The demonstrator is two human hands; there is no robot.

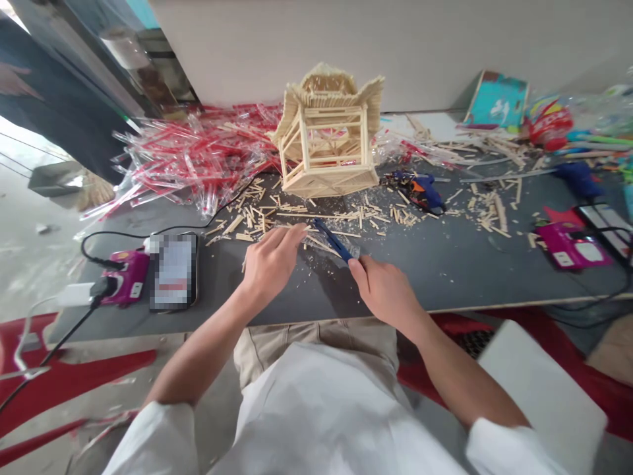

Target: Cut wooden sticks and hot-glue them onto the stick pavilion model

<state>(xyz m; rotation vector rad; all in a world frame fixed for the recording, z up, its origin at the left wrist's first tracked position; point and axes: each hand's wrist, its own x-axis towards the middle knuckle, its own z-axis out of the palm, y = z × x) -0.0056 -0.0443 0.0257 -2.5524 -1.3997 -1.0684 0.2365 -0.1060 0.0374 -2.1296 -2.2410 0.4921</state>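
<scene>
My left hand (271,258) is over the desk among cut wooden stick pieces (257,221), its fingers bent and pressed together. Whatever lies under those fingertips is hidden; a thin stick (324,247) shows just to their right. My right hand (386,289) is closed round the near end of a slim dark-blue tool (334,240), whose exact kind I cannot make out. The tool slants away to the left, its tip close to my left fingertips. Beyond both hands stands a model pavilion (329,175) built of wooden sticks, with a flared roof.
Red-and-clear plastic wrappers (198,155) are heaped at the back left. A phone (173,274) and a purple power strip (127,277) lie left. Blue glue guns (428,191) and another purple power strip (573,245) are right. A person (54,99) stands at the far left.
</scene>
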